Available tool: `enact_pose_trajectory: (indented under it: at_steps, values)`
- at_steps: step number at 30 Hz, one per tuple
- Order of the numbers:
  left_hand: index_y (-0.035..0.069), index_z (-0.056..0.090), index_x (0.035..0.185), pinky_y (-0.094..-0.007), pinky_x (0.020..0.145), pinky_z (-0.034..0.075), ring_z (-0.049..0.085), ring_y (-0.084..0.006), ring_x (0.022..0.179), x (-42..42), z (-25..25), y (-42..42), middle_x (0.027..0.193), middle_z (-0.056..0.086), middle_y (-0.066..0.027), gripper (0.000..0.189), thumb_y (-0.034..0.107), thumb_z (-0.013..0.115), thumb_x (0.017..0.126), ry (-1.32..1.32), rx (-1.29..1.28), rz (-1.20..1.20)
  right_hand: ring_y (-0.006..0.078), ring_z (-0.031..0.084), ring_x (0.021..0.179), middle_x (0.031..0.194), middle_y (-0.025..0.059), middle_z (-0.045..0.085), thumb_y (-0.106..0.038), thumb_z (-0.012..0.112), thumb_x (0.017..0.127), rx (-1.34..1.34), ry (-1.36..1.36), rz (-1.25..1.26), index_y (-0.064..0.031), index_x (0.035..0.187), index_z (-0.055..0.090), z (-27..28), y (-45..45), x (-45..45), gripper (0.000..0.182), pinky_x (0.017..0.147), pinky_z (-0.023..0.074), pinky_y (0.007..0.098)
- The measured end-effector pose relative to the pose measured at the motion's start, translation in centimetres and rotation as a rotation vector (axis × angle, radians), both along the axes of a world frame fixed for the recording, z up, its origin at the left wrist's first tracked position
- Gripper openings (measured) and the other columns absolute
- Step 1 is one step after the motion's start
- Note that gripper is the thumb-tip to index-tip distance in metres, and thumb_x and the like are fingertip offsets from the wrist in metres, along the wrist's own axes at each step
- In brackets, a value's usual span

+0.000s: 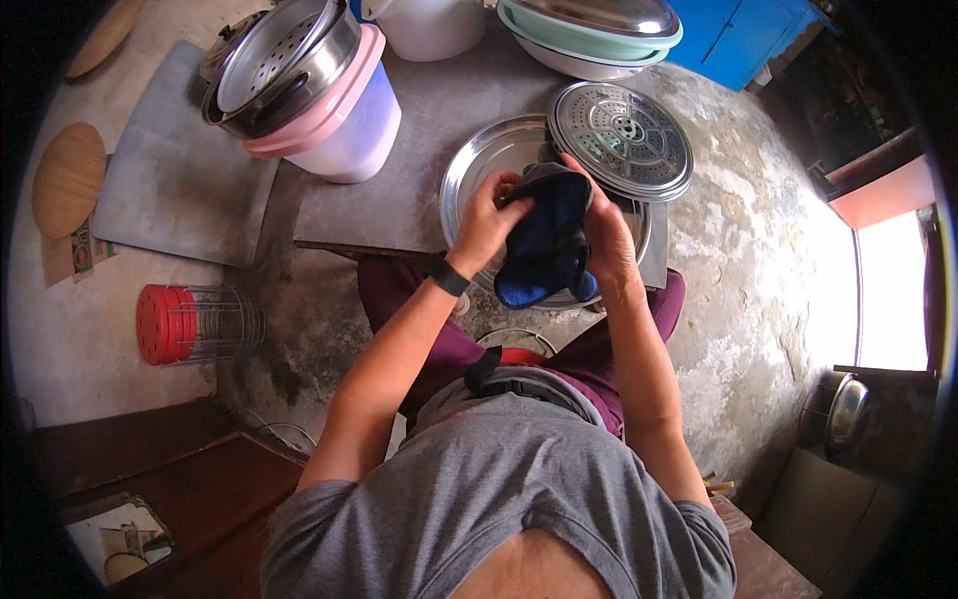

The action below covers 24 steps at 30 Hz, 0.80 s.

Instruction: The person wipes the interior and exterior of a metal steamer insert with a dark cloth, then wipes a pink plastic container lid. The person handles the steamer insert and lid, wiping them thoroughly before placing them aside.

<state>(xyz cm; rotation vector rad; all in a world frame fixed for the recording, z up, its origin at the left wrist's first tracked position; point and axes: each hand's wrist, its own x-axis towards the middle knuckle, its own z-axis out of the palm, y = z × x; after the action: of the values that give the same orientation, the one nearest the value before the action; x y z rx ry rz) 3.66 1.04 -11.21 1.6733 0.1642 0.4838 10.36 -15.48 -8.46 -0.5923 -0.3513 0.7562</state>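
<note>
A dark blue cloth (540, 247) with a grey-black side hangs bunched between my two hands. My left hand (495, 212), with a black band on the wrist, pinches its left edge between thumb and fingers. On the other side my right hand (608, 228) grips the cloth, its fingers partly hidden behind the fabric. Below lies a large round stainless steel tray (465, 174) on the grey tabletop (359, 217). A perforated metal steamer plate (621, 138) rests over the tray's far right rim, just beyond my right hand.
Far left on the table, a pink-rimmed bucket (352, 142) carries a steel steamer pot (329, 60). A white container (434, 26) and stacked basins (591, 45) stand at the back. Red stools (166, 324) sit on the left; a blue cabinet (730, 37) is at far right.
</note>
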Motion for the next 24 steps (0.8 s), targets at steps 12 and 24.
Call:
enact_pose_trajectory:
  at_steps: [12, 24]
  values:
    - [0.003, 0.062, 0.113, -0.0253, 0.087, 0.046, 0.058, -0.0118, 0.096, 0.9, -0.6, 3.6, 0.110, 0.063, -0.0057, 0.027, 0.005, 0.040, 0.096, -0.111, -0.158, 0.047, 0.0080, 0.057, 0.081, 0.091, -0.0021, 0.062, -0.013, 0.053, 0.093, -0.579, -0.204, -0.281, -0.0060, 0.101, 0.062, -4.4, -1.1, 5.0, 0.013, 0.073, 0.0446, 0.0214]
    - [0.004, 0.064, 0.106, -0.0281, 0.079, 0.045, 0.060, -0.0184, 0.090, 0.1, 0.0, 3.0, 0.102, 0.065, -0.0114, 0.025, 0.005, 0.044, 0.091, -0.090, 0.094, 0.103, 0.0318, 0.063, 0.089, 0.095, 0.0170, 0.065, -0.023, 0.072, 0.073, -1.208, -0.917, -0.517, -0.0012, 0.098, 0.068, -9.7, -1.4, 5.9, 0.033, 0.081, 0.0495, 0.0364]
